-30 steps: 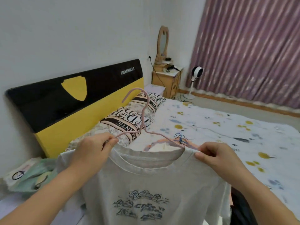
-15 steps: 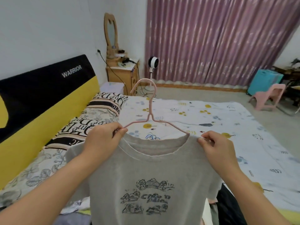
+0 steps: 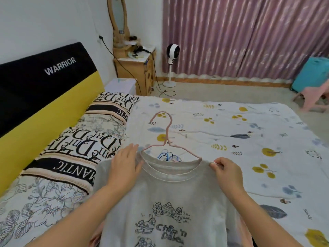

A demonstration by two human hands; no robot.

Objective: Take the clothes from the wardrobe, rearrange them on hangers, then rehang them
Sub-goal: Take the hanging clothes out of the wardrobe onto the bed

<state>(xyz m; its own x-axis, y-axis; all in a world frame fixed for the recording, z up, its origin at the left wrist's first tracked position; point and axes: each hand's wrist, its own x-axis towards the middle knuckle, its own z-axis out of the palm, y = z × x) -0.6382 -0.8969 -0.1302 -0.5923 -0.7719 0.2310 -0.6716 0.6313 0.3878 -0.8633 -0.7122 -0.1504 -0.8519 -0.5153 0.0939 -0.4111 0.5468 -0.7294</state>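
Observation:
A light grey T-shirt (image 3: 170, 196) with a cartoon print hangs on a pink wire hanger (image 3: 166, 139), whose hook points away from me over the bed. My left hand (image 3: 125, 163) lies flat with straight fingers on the shirt's left shoulder beside the collar. My right hand (image 3: 227, 169) pinches the right shoulder seam between thumb and fingers. Blue hangers (image 3: 168, 155) show through the neck opening, lying on the bed behind the shirt.
The bed (image 3: 231, 139) with a patterned white sheet stretches ahead, with lettered pillows (image 3: 85, 145) and a black-and-yellow headboard (image 3: 44, 90) on the left. A wooden nightstand (image 3: 137, 70), a standing fan (image 3: 171, 65), purple curtains and a pink chair (image 3: 313, 93) stand beyond.
The shirt and hanger have come down lower over the bed. My left hand has let go of the hanger's shoulder and now lies flat on the shirt. The view has swung right.

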